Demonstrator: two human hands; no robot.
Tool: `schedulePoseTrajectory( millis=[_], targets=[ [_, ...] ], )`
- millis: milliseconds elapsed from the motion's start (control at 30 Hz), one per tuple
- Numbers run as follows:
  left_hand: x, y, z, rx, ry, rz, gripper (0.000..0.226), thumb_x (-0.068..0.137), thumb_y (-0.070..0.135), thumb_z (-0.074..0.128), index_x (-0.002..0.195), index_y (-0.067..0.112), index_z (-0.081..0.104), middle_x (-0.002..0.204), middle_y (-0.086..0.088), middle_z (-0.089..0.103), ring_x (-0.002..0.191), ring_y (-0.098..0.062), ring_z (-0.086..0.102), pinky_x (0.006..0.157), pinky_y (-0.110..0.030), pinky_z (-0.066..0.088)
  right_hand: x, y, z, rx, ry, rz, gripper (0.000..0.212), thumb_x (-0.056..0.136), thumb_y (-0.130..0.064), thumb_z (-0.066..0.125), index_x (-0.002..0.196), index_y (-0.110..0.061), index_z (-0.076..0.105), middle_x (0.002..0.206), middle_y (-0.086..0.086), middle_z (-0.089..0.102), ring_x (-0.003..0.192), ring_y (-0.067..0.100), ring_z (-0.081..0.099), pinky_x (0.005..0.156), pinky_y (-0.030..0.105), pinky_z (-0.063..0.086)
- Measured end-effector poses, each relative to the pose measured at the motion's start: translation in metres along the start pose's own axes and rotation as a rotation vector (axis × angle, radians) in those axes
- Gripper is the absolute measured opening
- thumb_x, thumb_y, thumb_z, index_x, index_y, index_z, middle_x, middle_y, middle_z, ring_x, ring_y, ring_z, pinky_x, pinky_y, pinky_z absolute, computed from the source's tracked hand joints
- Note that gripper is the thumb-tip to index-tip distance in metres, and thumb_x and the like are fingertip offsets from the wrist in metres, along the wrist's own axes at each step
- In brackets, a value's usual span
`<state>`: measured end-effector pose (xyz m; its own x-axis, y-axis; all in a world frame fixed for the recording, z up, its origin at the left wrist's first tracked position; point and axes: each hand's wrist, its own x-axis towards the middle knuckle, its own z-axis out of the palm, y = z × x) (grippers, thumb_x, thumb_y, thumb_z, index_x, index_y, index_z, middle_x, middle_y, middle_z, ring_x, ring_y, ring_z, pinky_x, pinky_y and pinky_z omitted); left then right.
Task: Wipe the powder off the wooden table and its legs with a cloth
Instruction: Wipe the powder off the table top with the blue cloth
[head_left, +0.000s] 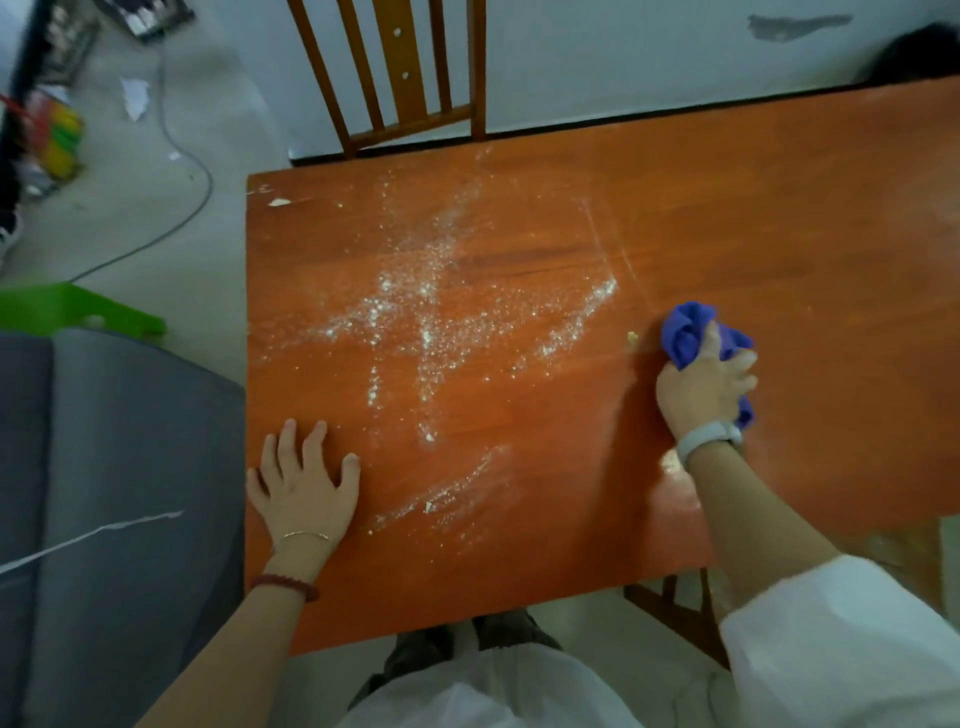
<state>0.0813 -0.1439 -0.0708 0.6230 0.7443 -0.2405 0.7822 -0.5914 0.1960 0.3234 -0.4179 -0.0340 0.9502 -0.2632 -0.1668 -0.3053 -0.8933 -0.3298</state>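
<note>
On the wooden table (727, 218), right hand (701, 389) bunches the blue cloth (685, 332) tightly, pressed to the surface. Left of it powder (415, 322) lies mostly unwiped in streaks; beyond, left hand (304, 488) rests flat, fingers spread. Right of the cloth looks clean; legs apparently not yet done.

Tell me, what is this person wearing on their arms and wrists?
The left hand has a thin gold bangle and, further up, a dark red bead bracelet; that forearm is bare. The right hand has a pale grey wristband, with a loose white sleeve near the elbow.
</note>
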Motion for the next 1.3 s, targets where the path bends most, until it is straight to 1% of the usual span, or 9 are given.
schedulePoseTrajectory(
  millis=[200, 433, 567, 700, 833, 1000, 1100, 1200, 1300],
  targets=[
    [0.002, -0.004, 0.0, 0.003, 0.003, 0.005, 0.064, 0.08, 0.054, 0.032, 0.136, 0.024, 0.038, 0.152, -0.006, 0.022, 0.141, -0.026, 0.011, 0.112, -0.051, 0.007, -0.105, -0.076, 0.036, 0.234, -0.594, -0.681, 0.052, 0.085, -0.018, 0.055, 0.134, -0.031, 0.042, 0.112, 0.004, 0.04, 0.087, 0.027, 0.057, 0.081, 0.042, 0.05],
    [0.002, -0.005, 0.0, 0.026, 0.014, 0.025, 0.066, 0.077, 0.055, 0.029, 0.135, 0.024, 0.039, 0.151, -0.007, 0.025, 0.14, -0.028, 0.014, 0.112, -0.052, 0.009, -0.015, -0.03, 0.003, 0.337, 0.068, -0.184, 0.059, 0.083, -0.015, 0.057, 0.138, -0.018, 0.034, 0.126, 0.015, 0.037, 0.1, 0.036, 0.051, 0.086, 0.042, 0.045],
    [0.004, -0.008, 0.003, 0.05, 0.021, 0.008, 0.067, 0.076, 0.057, 0.026, 0.134, 0.026, 0.041, 0.149, -0.006, 0.027, 0.139, -0.027, 0.017, 0.112, -0.052, 0.013, 0.012, -0.039, 0.022, -0.001, 0.098, -0.039, 0.068, 0.086, -0.023, 0.056, 0.144, -0.018, 0.02, 0.134, 0.022, 0.032, 0.11, 0.041, 0.041, 0.092, 0.051, 0.036],
    [0.006, -0.005, -0.001, 0.053, 0.002, 0.0, 0.067, 0.076, 0.057, 0.028, 0.133, 0.026, 0.042, 0.149, -0.006, 0.027, 0.139, -0.028, 0.018, 0.111, -0.052, 0.013, -0.033, -0.077, 0.043, -0.059, -0.117, -0.422, 0.061, 0.083, -0.02, 0.057, 0.139, -0.021, 0.032, 0.126, 0.021, 0.038, 0.106, 0.038, 0.043, 0.089, 0.041, 0.036],
    [0.004, -0.005, -0.004, 0.044, -0.01, 0.006, 0.067, 0.076, 0.058, 0.027, 0.134, 0.026, 0.041, 0.15, -0.005, 0.026, 0.139, -0.026, 0.016, 0.111, -0.051, 0.013, -0.093, -0.095, 0.047, 0.261, -0.672, -0.72, 0.05, 0.085, -0.016, 0.055, 0.133, -0.025, 0.046, 0.106, 0.004, 0.04, 0.085, 0.023, 0.053, 0.078, 0.036, 0.049],
    [0.004, -0.005, -0.004, 0.041, -0.002, 0.016, 0.065, 0.078, 0.057, 0.028, 0.133, 0.027, 0.042, 0.15, -0.005, 0.027, 0.139, -0.026, 0.016, 0.11, -0.051, 0.013, -0.043, -0.078, 0.023, 0.336, -0.157, -0.422, 0.048, 0.083, -0.014, 0.056, 0.13, -0.021, 0.048, 0.117, 0.011, 0.039, 0.091, 0.03, 0.052, 0.08, 0.036, 0.045],
    [0.005, -0.01, -0.006, 0.034, -0.001, 0.052, 0.065, 0.078, 0.057, 0.023, 0.132, 0.028, 0.044, 0.148, -0.004, 0.03, 0.137, -0.027, 0.02, 0.107, -0.052, 0.016, -0.043, -0.082, 0.036, 0.134, -0.104, -0.285, 0.057, 0.085, -0.02, 0.055, 0.139, -0.02, 0.035, 0.127, 0.021, 0.035, 0.108, 0.04, 0.043, 0.091, 0.041, 0.04],
    [0.011, -0.02, -0.014, 0.001, -0.038, 0.094, 0.048, 0.088, 0.045, 0.03, 0.133, 0.031, 0.043, 0.147, -0.001, 0.03, 0.136, -0.025, 0.02, 0.107, -0.051, 0.016, -0.104, -0.099, 0.065, -0.115, -0.244, -0.672, 0.062, 0.083, -0.018, 0.056, 0.14, -0.027, 0.032, 0.126, 0.017, 0.036, 0.108, 0.034, 0.043, 0.091, 0.039, 0.04],
    [0.018, -0.038, -0.023, -0.059, -0.048, 0.185, 0.038, 0.094, 0.028, 0.041, 0.132, 0.029, 0.045, 0.147, 0.002, 0.032, 0.135, -0.024, 0.022, 0.108, -0.047, 0.017, -0.17, -0.103, 0.073, 0.179, -0.8, -0.919, 0.052, 0.086, -0.011, 0.055, 0.135, -0.024, 0.043, 0.107, 0.006, 0.036, 0.085, 0.023, 0.048, 0.077, 0.031, 0.043]
  ],
)
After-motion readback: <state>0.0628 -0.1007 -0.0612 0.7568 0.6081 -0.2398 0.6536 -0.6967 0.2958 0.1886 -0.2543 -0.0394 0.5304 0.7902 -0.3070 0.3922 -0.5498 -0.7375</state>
